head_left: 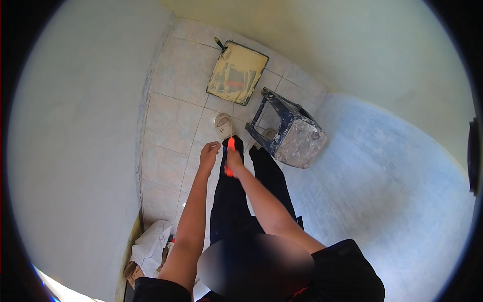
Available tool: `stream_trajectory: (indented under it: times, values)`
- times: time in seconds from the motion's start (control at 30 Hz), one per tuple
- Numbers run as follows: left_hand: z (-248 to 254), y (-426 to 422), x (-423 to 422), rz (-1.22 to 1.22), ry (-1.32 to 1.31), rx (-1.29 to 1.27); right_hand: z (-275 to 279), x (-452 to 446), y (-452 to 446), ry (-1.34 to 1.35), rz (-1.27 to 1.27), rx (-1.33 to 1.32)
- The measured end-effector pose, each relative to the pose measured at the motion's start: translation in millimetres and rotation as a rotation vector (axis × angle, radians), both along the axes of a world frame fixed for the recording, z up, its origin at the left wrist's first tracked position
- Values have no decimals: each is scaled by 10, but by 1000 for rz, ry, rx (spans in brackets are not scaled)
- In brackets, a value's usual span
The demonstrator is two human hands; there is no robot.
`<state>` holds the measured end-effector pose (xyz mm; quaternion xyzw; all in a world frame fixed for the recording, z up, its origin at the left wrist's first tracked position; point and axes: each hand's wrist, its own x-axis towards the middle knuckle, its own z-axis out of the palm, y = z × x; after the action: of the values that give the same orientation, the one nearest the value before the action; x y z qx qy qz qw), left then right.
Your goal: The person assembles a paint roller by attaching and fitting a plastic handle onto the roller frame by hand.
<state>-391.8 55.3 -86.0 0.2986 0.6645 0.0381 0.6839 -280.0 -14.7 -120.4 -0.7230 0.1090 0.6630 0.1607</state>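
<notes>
"What sort of place am I watching?"
"From here, I'd say a room being painted: tiled floor [171, 121], paint tray [240, 75] smeared cream, brush [220, 45], paint-spattered stool [303, 143]."

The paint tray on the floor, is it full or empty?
Not empty: the tray holds creamy yellow paint, patchy with greyish areas showing. Whether it's full, I cannot tell; the depth doesn't show.

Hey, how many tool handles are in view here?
2: an orange handle in the right hand, and a green handle at the far left corner of the paint tray. Others may be hidden.
</notes>
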Motion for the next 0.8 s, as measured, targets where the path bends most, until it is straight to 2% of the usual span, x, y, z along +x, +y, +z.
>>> stream_trajectory:
  times: [0.03, 0.1, 0.3, 0.37, 0.43, 0.6, 0.8]
  values:
    - [-4, -1, -8, 0, -2, 2, -476, -245, -514, -92, 80, 40]
    - [-55, -45, -46, -7, -9, -14, 383, -150, -160, 15, -4, -65]
    - [-115, 26, -68, 31, 3, -51, -96, 237, 352, 175, -147, 8]
    - [-115, 70, -90, 35, 4, -60, -107, 283, 518, 127, -178, -25]
    - [-128, 130, -67, 42, -2, -61, -80, 155, 315, 89, -130, 18]
    - [-125, 182, -58, 34, -18, -58, 275, -183, -48, -41, 12, -148]
    - [-129, 407, -22, 96, 14, -29, -153, 63, 356, 1, -82, -58]
